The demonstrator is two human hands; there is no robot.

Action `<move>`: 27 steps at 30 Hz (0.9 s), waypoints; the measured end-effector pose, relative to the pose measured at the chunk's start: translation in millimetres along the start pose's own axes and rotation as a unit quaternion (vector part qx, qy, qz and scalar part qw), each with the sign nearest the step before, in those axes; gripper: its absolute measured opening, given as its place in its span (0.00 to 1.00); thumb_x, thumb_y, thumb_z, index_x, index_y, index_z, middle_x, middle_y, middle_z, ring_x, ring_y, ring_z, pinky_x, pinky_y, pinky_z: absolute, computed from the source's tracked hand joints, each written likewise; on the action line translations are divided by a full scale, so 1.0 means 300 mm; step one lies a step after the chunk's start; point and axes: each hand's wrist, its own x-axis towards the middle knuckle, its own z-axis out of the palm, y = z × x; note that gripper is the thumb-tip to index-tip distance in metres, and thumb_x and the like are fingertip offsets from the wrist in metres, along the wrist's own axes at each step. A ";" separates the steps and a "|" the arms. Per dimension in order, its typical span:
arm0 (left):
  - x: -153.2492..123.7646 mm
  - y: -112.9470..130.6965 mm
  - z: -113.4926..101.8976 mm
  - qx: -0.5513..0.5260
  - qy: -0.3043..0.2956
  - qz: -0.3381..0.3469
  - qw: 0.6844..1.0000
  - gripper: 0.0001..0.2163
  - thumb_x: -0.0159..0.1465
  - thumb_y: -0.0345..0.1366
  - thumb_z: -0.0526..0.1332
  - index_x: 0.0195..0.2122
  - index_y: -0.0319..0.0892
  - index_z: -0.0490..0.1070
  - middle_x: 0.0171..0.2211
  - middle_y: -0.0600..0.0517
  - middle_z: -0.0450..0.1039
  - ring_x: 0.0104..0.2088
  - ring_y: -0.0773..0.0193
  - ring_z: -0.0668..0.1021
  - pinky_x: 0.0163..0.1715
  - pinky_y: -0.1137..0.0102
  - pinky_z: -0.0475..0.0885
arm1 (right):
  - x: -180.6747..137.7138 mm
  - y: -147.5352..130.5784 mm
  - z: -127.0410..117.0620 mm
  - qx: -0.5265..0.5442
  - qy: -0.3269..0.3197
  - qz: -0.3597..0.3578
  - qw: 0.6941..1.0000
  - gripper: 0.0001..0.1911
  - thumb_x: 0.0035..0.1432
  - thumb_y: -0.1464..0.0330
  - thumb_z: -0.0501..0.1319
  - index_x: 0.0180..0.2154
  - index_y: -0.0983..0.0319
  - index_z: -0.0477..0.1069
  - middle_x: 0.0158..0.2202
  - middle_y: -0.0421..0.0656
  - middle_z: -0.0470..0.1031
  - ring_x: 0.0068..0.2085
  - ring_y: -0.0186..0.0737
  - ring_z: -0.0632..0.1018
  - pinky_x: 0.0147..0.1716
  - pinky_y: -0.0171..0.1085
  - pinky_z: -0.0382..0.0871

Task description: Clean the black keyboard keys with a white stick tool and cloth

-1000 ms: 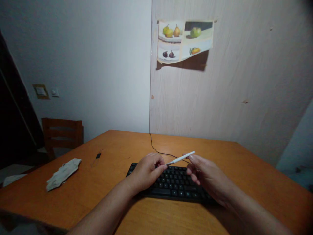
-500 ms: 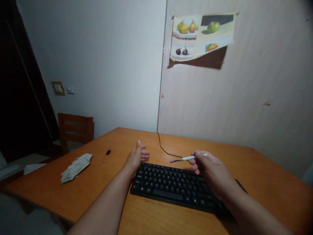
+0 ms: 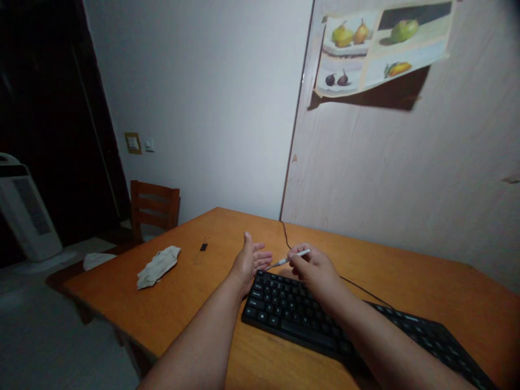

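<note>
1. The slim, white-handled brush is above the back edge of the keyboard, its dark tip aimed at about 8 o'clock, close to the left fingertips; whether it touches them I cannot tell.
2. The right hand has the brush clamped between thumb and fingers, with the pale handle end poking out towards 2 o'clock. A light pinch near the middle should suit so thin a shaft, letting the tip be steered by the fingers alone.
3. The right forearm enters from 4 o'clock, crossing over the keys; a slightly raised wrist would probably spare them accidental presses.
4. At 9 o'clock from the brush, the left hand is empty, thumb up, fingers apart and reaching towards 2 to 3 o'clock, its palm turned to the brush. Its forearm enters from 7 o'clock. It is right by the keyboard's far-left corner, so steadiness there likely matters.
5. Farther out, towards 10 o'clock, lie a small black object and a crumpled pale cloth.
</note>
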 end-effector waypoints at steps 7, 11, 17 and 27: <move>0.007 -0.007 0.002 -0.016 0.007 -0.005 1.000 0.44 0.63 0.68 0.37 0.59 0.33 0.65 0.45 0.32 0.78 0.40 0.51 0.82 0.35 0.66 0.75 | 0.029 0.026 0.078 -0.051 -0.063 -0.022 0.996 0.09 0.54 0.61 0.59 0.32 0.60 0.70 0.23 0.38 0.71 0.24 0.36 0.70 0.24 0.35 0.60; 0.000 -0.003 0.006 -0.005 0.001 -0.006 1.000 0.45 0.64 0.68 0.35 0.60 0.33 0.63 0.43 0.33 0.79 0.37 0.53 0.82 0.28 0.69 0.72 | 0.039 0.040 0.057 -0.118 -0.085 -0.047 0.988 0.11 0.56 0.60 0.58 0.30 0.60 0.71 0.24 0.39 0.74 0.24 0.36 0.71 0.24 0.35 0.60; 0.007 -0.009 0.004 0.011 -0.003 -0.006 1.000 0.43 0.64 0.67 0.37 0.59 0.34 0.65 0.41 0.35 0.80 0.35 0.54 0.81 0.37 0.65 0.74 | 0.029 0.005 -0.080 -0.233 -0.069 -0.058 0.968 0.12 0.58 0.61 0.58 0.26 0.60 0.71 0.22 0.40 0.73 0.24 0.37 0.71 0.25 0.34 0.59; -0.013 -0.001 0.011 0.028 0.002 -0.002 1.000 0.42 0.64 0.68 0.38 0.59 0.35 0.65 0.42 0.36 0.80 0.39 0.52 0.81 0.38 0.64 0.73 | 0.015 -0.085 -0.224 -0.275 -0.003 -0.084 0.958 0.13 0.59 0.61 0.59 0.24 0.59 0.70 0.20 0.39 0.68 0.25 0.38 0.67 0.25 0.35 0.54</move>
